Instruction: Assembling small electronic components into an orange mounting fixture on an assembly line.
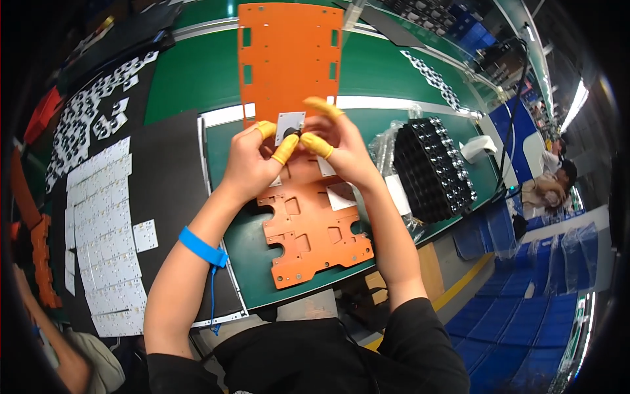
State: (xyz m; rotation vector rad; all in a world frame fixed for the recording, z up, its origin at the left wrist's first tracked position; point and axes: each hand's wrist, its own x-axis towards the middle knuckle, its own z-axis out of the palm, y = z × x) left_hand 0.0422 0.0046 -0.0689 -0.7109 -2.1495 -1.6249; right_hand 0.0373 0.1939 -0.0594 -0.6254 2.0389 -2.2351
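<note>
In front of me, above an orange fixture (308, 226), both hands meet at a small white circuit board (286, 121) with a black round part (291, 132) on its face. My left hand (254, 161) pinches the board's lower left side between thumb and fingers. Yellow finger cots cover the fingertips of both hands. The thumb of my right hand (344, 152) presses at the black round part, its forefinger raised and the other fingers curled behind. White boards (341, 196) lie in the fixture below, some partly hidden by my hands.
A tall orange plate (289, 59) lies beyond my hands. On the left, a black mat (177, 197) bears sheets of white boards (105, 243); assembled boards (82, 125) sit farther off. Black trays of shiny round parts (433, 171) stand right. A blue wrist strap (202, 247) trails a cord.
</note>
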